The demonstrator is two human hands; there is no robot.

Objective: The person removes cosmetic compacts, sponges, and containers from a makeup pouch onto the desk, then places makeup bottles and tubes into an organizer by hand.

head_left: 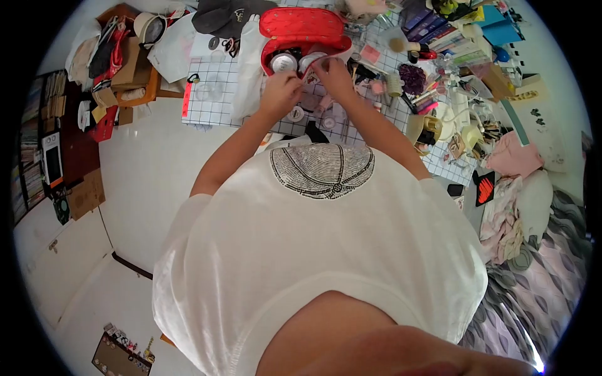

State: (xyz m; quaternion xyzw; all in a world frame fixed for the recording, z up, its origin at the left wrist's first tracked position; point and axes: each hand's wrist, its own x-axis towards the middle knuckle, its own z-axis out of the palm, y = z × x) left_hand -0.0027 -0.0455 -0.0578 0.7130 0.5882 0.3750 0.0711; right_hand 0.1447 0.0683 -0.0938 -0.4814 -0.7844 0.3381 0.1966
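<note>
A red zippered cosmetic bag lies open at the far side of the desk, its lid folded back. Inside it are a round white-topped container and a second round pale one, with dark items behind them. My left hand is closed at the bag's front left rim, just below the first container. At the front right rim, my right hand has its fingers curled by the second container. Both hands seem to grip the bag's edge, though the fingertips are partly hidden. A small round white-lidded jar lies below them.
The grid-patterned desk carries many cosmetics on the right, including a brush and a dark purple scrunchie. Books stand behind. A white cloth or bag lies left of the red bag, under a dark cap.
</note>
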